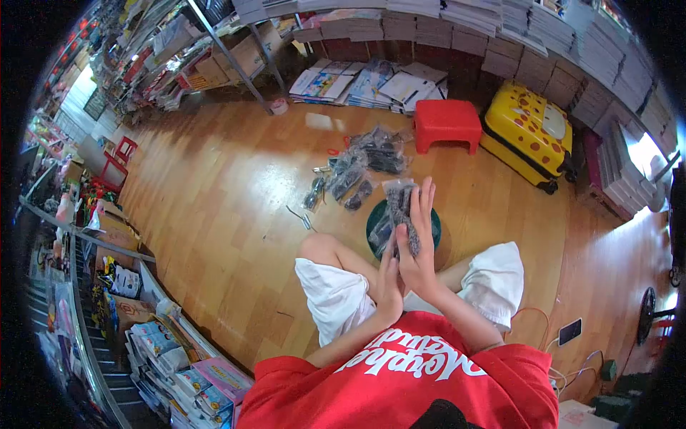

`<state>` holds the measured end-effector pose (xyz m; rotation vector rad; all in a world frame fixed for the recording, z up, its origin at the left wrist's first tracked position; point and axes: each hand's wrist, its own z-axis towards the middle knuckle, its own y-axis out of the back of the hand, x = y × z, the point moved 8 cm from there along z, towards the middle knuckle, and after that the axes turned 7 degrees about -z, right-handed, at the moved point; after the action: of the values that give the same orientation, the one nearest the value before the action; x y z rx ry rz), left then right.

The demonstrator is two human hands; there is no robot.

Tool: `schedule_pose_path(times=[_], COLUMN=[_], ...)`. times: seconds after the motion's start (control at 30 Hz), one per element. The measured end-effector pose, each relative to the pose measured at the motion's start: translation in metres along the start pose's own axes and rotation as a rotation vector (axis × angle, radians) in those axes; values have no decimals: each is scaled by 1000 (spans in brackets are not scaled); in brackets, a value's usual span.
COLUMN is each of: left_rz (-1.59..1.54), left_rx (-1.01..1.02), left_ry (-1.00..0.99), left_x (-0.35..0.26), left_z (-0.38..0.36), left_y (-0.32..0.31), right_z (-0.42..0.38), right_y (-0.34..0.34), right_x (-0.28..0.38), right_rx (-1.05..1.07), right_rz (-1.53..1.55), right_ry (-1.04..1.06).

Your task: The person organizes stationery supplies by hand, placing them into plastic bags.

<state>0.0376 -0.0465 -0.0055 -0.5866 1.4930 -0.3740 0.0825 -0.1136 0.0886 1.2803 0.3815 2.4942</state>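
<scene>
Between my two palms is a clear plastic bag (395, 207) with dark contents that I cannot make out. My right hand (418, 250) lies along its right side, fingers stretched upward and thumb across the front. Lower on the left, my left hand (390, 289) presses against the bag, its fingers partly hidden. Beneath them is a round dark green object (374, 232), mostly covered by the bag and hands. Ahead on the floor lies a pile of plastic-wrapped dark items (375, 150). A pair of what look like sunglasses (313, 194) rests at its left.
A red stool (448, 124) and a yellow spotted suitcase (529, 132) stand ahead to the right. Books (329, 82) lie under shelves of stacked paper. On the left is a rack (86, 314) with boxes and booklets. A phone (570, 332) with cables lies right.
</scene>
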Motion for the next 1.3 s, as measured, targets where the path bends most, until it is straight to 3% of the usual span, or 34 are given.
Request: schedule_pose_path(times=[0.07,0.13,0.2,0.3,0.33,0.4,0.47,0.57,0.63,0.7,0.73,0.83,0.97,1.0,1.07,1.1,1.17,1.23,1.27,1.3], left_rz=[-28,-75,-194,631,386,288,223,139,483,296,299,482,538,428,213,322,539,509,448,428], left_rx=[-18,87,124,11,46,28,18,-178,-92,-16,-42,-47,-112,-103,-79,-46,18,-21,79,74], left_ry=[-34,-201,-106,-167,-170,-117,-135,-90,-332,-331,-238,-256,-274,-255,-215,-221,-245,-140,-230,-194], left_x=[9,19,25,6,-26,-21,-8,-29,-42,-35,-25,-19,-20,-19,-20,-19,-17,-6,-19,-10], left_z=[2,12,28,10,7,-1,-2,8,14,19,18,3,-2,1,12,11,9,1,-5,-3], left_y=[21,38,50,35,1,-4,4,15,18,17,21,13,11,14,28,26,24,15,-8,-2], right_z=[-13,-46,-60,-39,-26,-7,-3,-33,-60,-56,-46,-5,-4,-22,-56,-64,-56,-18,-3,3], right_y=[-12,-27,-27,-5,5,19,17,-9,-20,-14,-10,9,-4,-11,-22,-26,-17,1,8,8], right_x=[11,23,23,10,10,2,1,17,31,24,15,-4,-8,2,18,24,14,1,-3,-2], right_rx=[159,311,299,54,-18,-73,-35,151,246,147,92,-48,18,109,220,257,164,46,-6,0], right_rz=[6,127,218,245,201,242,257,240,308,332,318,278,340,214,261,278,215,83,57,34], right_ry=[89,136,83,26,8,-67,-63,55,96,63,16,-54,-18,12,48,56,24,-25,-17,10])
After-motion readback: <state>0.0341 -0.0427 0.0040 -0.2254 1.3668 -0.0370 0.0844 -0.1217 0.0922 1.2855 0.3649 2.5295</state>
